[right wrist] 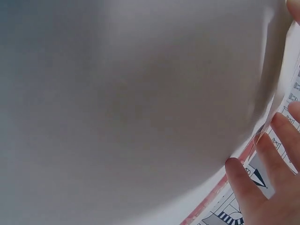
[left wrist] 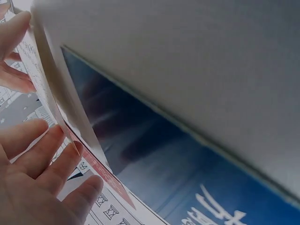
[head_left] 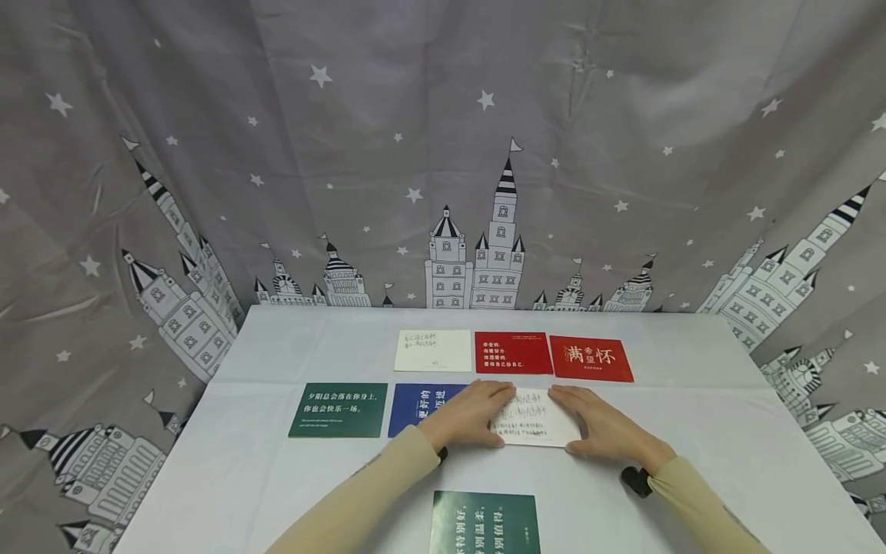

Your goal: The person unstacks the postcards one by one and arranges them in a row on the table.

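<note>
Both hands hold a white postcard with handwriting (head_left: 533, 417) low over the table, one at either side. At its left edge is my left hand (head_left: 471, 415), fingers at the upper corner and thumb near the lower one. Gripping the right edge the same way is my right hand (head_left: 612, 427). A blue postcard (head_left: 408, 404) lies flat beside the left hand, partly covered by it. Seen from the left wrist, that blue postcard (left wrist: 140, 136) looms close. The held card's underside is mostly hidden.
In the back row lie a white handwritten postcard (head_left: 432, 352) and two red ones, a plainer red postcard (head_left: 512, 354) and a red postcard with large characters (head_left: 591, 359). A green postcard (head_left: 338, 410) is at left, another green postcard (head_left: 484, 527) at the front. A grey castle-print curtain (head_left: 443, 115) hangs behind.
</note>
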`<state>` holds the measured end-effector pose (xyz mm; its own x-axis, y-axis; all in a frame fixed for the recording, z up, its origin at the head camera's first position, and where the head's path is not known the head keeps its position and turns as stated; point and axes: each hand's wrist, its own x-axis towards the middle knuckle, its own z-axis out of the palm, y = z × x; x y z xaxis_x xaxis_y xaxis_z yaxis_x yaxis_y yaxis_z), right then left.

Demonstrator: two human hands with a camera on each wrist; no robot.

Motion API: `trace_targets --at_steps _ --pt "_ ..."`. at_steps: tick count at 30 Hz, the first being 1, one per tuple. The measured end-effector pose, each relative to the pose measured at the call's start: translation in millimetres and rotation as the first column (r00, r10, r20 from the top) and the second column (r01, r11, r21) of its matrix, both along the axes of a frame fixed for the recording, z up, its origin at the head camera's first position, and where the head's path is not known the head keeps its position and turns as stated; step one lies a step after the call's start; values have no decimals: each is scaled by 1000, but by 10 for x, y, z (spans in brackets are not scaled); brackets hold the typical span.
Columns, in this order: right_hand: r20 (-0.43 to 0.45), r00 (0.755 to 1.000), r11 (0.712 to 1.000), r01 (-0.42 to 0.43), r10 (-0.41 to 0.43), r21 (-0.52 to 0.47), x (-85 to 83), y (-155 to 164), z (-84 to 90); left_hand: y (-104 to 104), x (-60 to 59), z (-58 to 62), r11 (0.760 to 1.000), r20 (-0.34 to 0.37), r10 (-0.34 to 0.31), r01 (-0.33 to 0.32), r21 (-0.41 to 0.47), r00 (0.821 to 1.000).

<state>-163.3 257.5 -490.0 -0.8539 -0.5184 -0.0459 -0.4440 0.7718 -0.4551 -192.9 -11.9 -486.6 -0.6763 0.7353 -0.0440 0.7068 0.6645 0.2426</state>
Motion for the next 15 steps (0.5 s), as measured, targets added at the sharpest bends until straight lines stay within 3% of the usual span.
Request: trace_targets --at_steps 15 --pt "15 999 999 -46 46 -16 -99 -6 -1 11 -51 -38 998 68 58 -57 -23 996"
